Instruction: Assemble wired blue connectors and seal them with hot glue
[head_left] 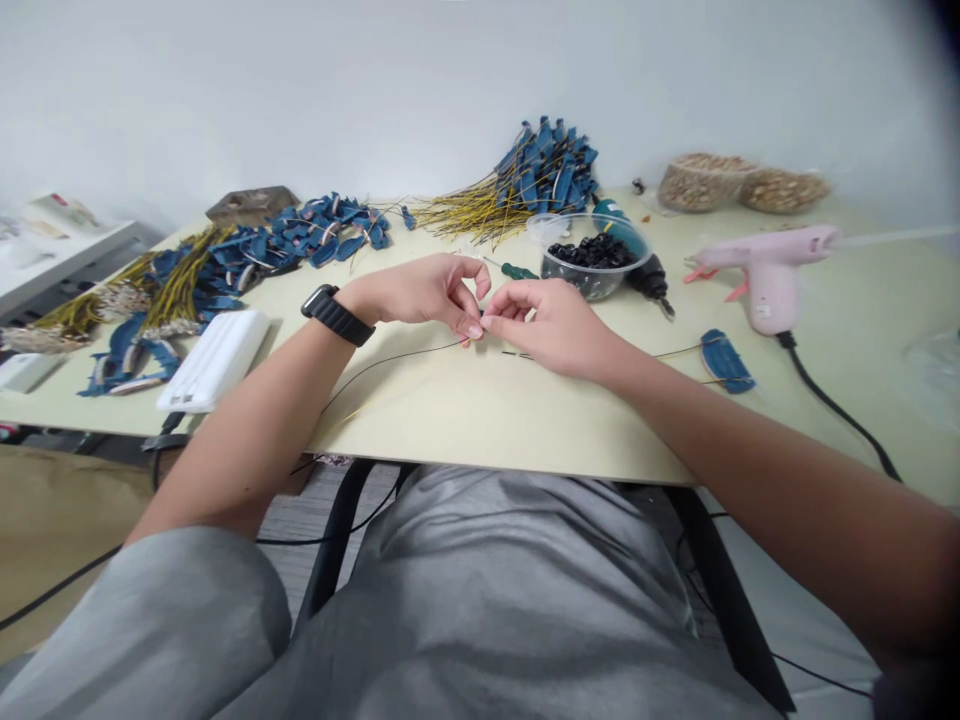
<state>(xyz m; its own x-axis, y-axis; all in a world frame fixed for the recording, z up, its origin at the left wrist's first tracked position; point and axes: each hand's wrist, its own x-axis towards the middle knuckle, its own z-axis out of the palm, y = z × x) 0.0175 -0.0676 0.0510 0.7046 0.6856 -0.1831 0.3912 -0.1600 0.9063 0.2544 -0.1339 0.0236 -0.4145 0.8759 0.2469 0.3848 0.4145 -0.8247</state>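
My left hand, with a black watch on the wrist, is closed in a pinch over the middle of the table. A thin black cord runs from its fingertips, curving down left towards the table edge. My right hand is also pinched, its fingertips meeting the left ones. Whatever small thing sits between the fingers is too small and covered to make out. Short black pieces lie beside the right hand. A blue curved piece with thin yellowish wires rests right of my right wrist.
A clear bowl holds black bits, near a green-handled screwdriver. The pink glue gun trails a black cable at right. Blue pieces on yellow stems are heaped behind. A white box stands left; bags sit back right.
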